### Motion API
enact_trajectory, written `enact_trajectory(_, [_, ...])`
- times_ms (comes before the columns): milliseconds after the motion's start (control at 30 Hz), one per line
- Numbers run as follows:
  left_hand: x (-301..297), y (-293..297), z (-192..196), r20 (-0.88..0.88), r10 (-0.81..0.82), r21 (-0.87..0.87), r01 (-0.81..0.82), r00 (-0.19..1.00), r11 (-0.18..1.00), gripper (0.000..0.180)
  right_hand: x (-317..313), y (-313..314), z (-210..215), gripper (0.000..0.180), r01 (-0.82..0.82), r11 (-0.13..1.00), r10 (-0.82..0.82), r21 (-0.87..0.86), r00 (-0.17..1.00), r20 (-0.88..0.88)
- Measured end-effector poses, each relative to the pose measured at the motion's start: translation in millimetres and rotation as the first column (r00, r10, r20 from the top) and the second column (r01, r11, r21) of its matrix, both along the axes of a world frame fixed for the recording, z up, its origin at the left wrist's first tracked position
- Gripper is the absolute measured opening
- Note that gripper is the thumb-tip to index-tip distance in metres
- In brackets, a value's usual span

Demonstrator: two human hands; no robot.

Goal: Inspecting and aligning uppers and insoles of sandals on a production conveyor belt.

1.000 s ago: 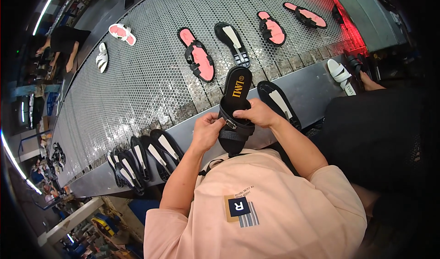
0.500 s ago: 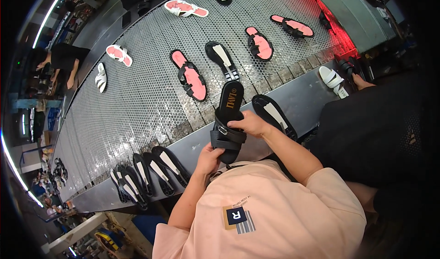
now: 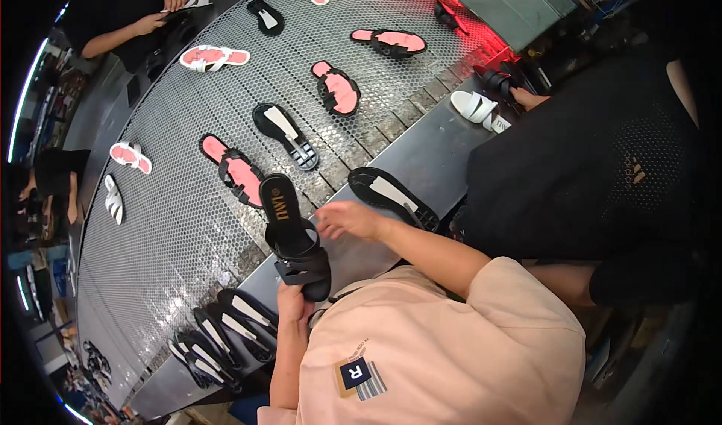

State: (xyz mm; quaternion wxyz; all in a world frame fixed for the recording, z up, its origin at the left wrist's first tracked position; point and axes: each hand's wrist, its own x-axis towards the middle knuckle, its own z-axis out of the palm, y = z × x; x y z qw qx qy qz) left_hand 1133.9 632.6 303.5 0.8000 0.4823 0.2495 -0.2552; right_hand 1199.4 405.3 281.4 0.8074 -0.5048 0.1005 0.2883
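Observation:
A black slide sandal point(image 3: 289, 222), toe end toward me, is gripped in my left hand point(image 3: 292, 302). It is tilted up over the metal ledge, and gold lettering marks its insole. My right hand point(image 3: 350, 220) is off the sandal, just to its right, with slightly blurred fingers apart and nothing in them. Close beyond that hand, a black sole point(image 3: 395, 197) with a pale strip rests on the ledge. Past the held sandal, a black sandal with a pink insole point(image 3: 239, 171) and another black sole point(image 3: 286, 135) lie on the mesh conveyor point(image 3: 173, 222).
Several black soles point(image 3: 226, 335) line the ledge at lower left. More pink-lined sandals, among them a white one point(image 3: 214, 58), are spread over the mesh. At right, a co-worker in black point(image 3: 571, 169) stands near a white sandal point(image 3: 475, 107). Another person point(image 3: 131, 19) works across the conveyor.
My right hand has let go of the sandal, while my left still holds it. The view has shifted, so most things appear further left. Across the conveyor, a person holding a white sandal shows more.

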Motion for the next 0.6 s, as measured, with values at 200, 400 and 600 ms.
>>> enact_trajectory(200, [77.3,56.4,1.7,0.021,0.315,0.075,-0.316,0.949,0.946,0.033,-21.2,-133.1,-10.5,0.041,0.527,0.353,-0.195,-0.773,0.849,0.491])
enact_trajectory(400, [268.0,167.1,10.5,0.267,0.347,0.105,-0.385,0.899,0.917,0.036,-3.8,-253.6,-23.5,0.052,0.5,-0.206,-0.254,-0.841,0.803,0.54])
enact_trajectory(600, [205.0,128.4,-34.3,0.243,-0.023,0.774,-0.179,0.97,0.608,0.057,-10.9,-334.7,-58.7,0.065,0.231,-0.417,-0.615,-0.879,0.64,0.46])
